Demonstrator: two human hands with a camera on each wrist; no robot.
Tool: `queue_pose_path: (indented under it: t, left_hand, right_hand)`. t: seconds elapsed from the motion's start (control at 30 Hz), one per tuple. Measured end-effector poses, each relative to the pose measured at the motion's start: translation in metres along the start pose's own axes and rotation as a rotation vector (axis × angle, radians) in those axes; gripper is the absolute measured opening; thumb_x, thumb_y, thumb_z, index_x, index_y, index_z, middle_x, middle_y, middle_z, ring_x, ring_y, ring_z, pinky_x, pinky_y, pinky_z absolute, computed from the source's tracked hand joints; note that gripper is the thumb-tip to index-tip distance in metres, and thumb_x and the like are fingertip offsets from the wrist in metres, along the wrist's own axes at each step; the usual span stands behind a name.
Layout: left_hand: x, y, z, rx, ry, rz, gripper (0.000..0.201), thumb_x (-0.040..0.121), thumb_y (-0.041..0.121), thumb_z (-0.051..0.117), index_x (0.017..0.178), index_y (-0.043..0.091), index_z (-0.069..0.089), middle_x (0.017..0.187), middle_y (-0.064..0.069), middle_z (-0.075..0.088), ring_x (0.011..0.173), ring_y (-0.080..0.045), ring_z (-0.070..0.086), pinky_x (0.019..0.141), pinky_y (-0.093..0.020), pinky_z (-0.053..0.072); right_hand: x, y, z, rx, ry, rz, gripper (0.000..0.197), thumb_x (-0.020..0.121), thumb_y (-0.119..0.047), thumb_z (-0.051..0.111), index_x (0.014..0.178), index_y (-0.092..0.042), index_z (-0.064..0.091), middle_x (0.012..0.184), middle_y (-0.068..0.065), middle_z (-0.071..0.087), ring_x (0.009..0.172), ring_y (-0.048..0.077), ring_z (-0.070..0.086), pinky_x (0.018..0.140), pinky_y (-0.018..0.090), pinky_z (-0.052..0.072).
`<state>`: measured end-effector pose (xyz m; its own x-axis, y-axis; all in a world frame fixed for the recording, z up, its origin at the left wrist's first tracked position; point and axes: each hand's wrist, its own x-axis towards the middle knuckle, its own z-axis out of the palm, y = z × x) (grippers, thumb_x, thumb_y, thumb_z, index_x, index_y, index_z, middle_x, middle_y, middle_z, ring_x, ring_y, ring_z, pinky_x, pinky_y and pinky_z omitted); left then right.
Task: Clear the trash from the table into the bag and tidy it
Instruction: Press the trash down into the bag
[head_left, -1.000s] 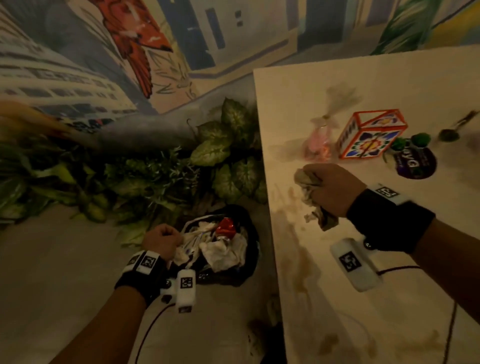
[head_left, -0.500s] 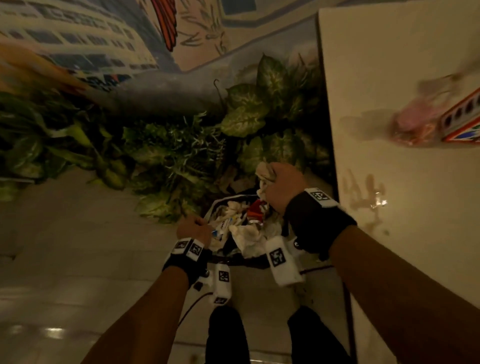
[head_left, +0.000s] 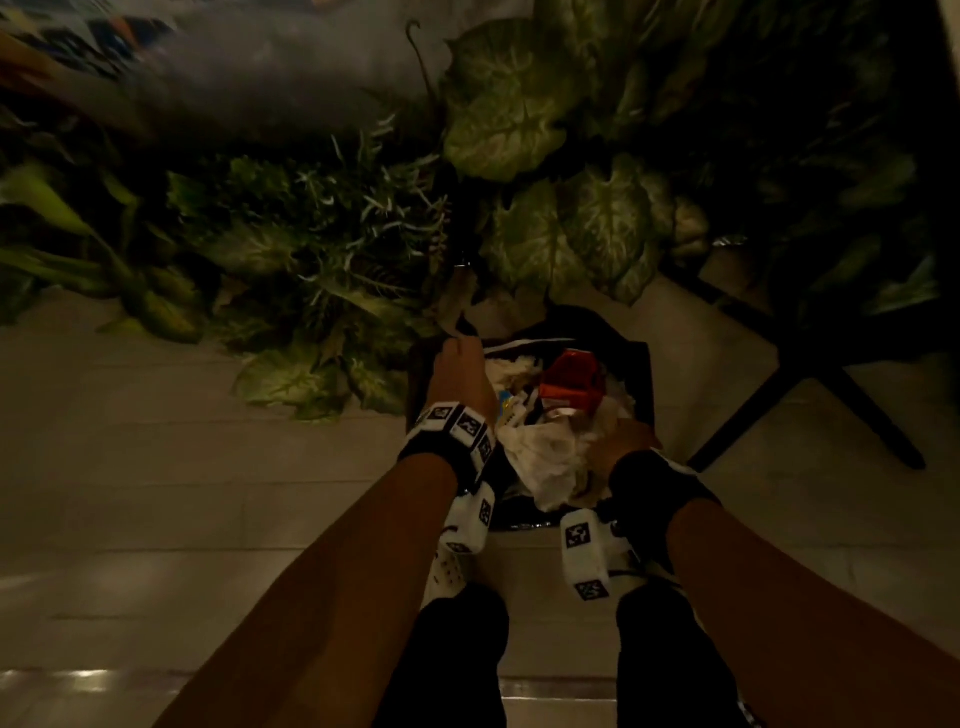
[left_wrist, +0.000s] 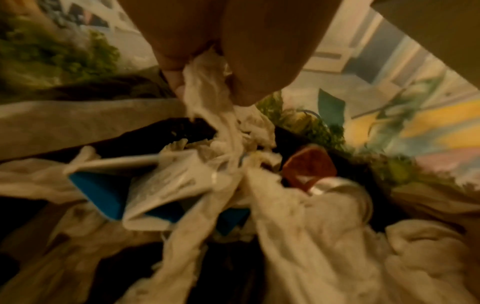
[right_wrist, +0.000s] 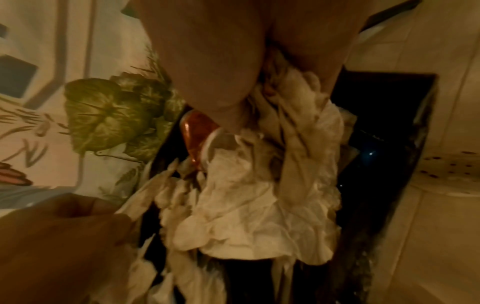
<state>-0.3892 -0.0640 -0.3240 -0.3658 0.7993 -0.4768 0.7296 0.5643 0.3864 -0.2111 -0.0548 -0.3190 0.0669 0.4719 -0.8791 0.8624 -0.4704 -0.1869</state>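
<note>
The trash bag (head_left: 636, 374) stands open on the floor in front of my feet, dark outside with a white liner. Crumpled tissues (head_left: 545, 457), a red carton (head_left: 571, 384) and a blue-and-white wrapper (left_wrist: 103, 195) fill it. My left hand (head_left: 460, 353) pinches the bag's white edge (left_wrist: 205, 98) at its left side and holds it up. My right hand (head_left: 618, 441) is down at the bag's near right rim, its fingers curled round a wad of stained tissue (right_wrist: 293, 98) that lies against the pile inside.
Leafy plants (head_left: 519, 130) crowd the wall just behind the bag. A black table leg (head_left: 810, 374) spreads across the floor to the right, with the table's edge (head_left: 953, 104) at the far top right. My white shoes (right_wrist: 454, 174) stand on the pale tiles just short of the bag.
My right hand carried the tissue wad off the table, left and down into the bag. My view dropped from the tabletop to the floor. The left hand kept its hold on the bag.
</note>
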Motion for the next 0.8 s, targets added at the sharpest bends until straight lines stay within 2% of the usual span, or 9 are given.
queue_pose_path:
  t: [0.07,0.13,0.2,0.33,0.47,0.53,0.63,0.7,0.8]
  left_hand:
    - [0.008,-0.003,0.013,0.142,-0.087,0.043,0.048,0.086,0.012,0.06,0.128,0.004,0.04,0.135,-0.017,0.036,0.122,-0.035,0.039,0.102,-0.044,0.036]
    - [0.011,-0.004,0.025,0.282,-0.169,0.098,0.047,0.092,0.016,0.053,0.135,0.005,0.037,0.141,-0.018,0.032,0.128,-0.035,0.035,0.105,-0.044,0.033]
    - [0.012,-0.004,0.034,0.341,-0.235,0.141,0.045,0.095,0.014,0.043,0.139,0.005,0.036,0.144,-0.02,0.033,0.131,-0.034,0.034,0.109,-0.041,0.029]
    - [0.016,-0.012,0.049,0.288,-0.304,0.099,0.05,0.096,0.02,0.044,0.143,0.005,0.034,0.148,-0.017,0.033,0.135,-0.031,0.034,0.113,-0.038,0.024]
    - [0.017,-0.014,0.048,0.265,-0.376,0.056,0.05,0.091,0.021,0.052,0.137,0.004,0.042,0.144,-0.017,0.037,0.13,-0.033,0.04,0.111,-0.037,0.031]
    - [0.016,-0.011,0.039,0.229,-0.352,0.066,0.038,0.091,0.018,0.051,0.126,0.003,0.052,0.133,-0.015,0.048,0.121,-0.032,0.048,0.102,-0.035,0.039]
    - [0.006,-0.004,0.018,0.132,-0.297,0.077,0.026,0.09,0.013,0.048,0.109,-0.001,0.06,0.114,-0.016,0.059,0.108,-0.032,0.057,0.09,-0.033,0.046]
    - [-0.006,0.001,-0.001,0.04,-0.2,0.076,0.02,0.088,0.009,0.05,0.1,-0.001,0.063,0.104,-0.013,0.061,0.102,-0.03,0.059,0.083,-0.028,0.046]
    - [-0.027,0.019,-0.036,-0.039,-0.06,0.086,0.026,0.085,0.005,0.052,0.109,0.0,0.061,0.113,-0.013,0.057,0.107,-0.028,0.055,0.084,-0.024,0.041]
  right_hand:
    - [0.013,0.004,0.007,0.01,-0.009,0.016,0.042,0.096,-0.023,0.048,0.135,-0.009,0.042,0.137,0.015,0.046,0.124,0.032,0.046,0.088,0.029,0.038]
    - [0.026,0.008,0.014,0.064,-0.02,0.043,0.04,0.093,-0.015,0.052,0.132,-0.005,0.046,0.133,0.015,0.051,0.121,0.03,0.049,0.079,0.025,0.038]
    - [0.035,0.009,0.023,0.068,-0.005,0.036,0.037,0.093,-0.015,0.053,0.128,-0.006,0.049,0.129,0.014,0.054,0.118,0.03,0.052,0.078,0.026,0.037]
    - [0.045,-0.002,0.03,0.15,0.027,0.041,0.034,0.094,-0.026,0.051,0.123,-0.008,0.054,0.123,0.014,0.056,0.113,0.035,0.052,0.083,0.033,0.04]
    - [0.044,-0.009,0.028,0.181,0.012,0.099,0.038,0.098,-0.023,0.044,0.131,-0.003,0.046,0.136,0.019,0.047,0.124,0.035,0.045,0.098,0.036,0.037]
    - [0.036,-0.011,0.024,0.271,-0.013,0.108,0.042,0.094,-0.022,0.051,0.132,-0.004,0.046,0.134,0.019,0.049,0.12,0.037,0.049,0.093,0.036,0.041]
    - [0.016,-0.01,0.016,0.505,-0.024,0.1,0.044,0.087,-0.027,0.062,0.125,-0.006,0.053,0.125,0.017,0.057,0.101,0.034,0.057,0.08,0.032,0.045]
    - [-0.007,-0.013,0.004,0.636,-0.002,0.078,0.051,0.089,-0.035,0.057,0.132,-0.009,0.049,0.133,0.014,0.053,0.11,0.034,0.055,0.088,0.033,0.046]
    - [-0.041,-0.015,-0.013,0.799,0.03,0.055,0.051,0.095,-0.025,0.051,0.142,-0.013,0.036,0.143,0.011,0.042,0.124,0.033,0.046,0.101,0.036,0.04]
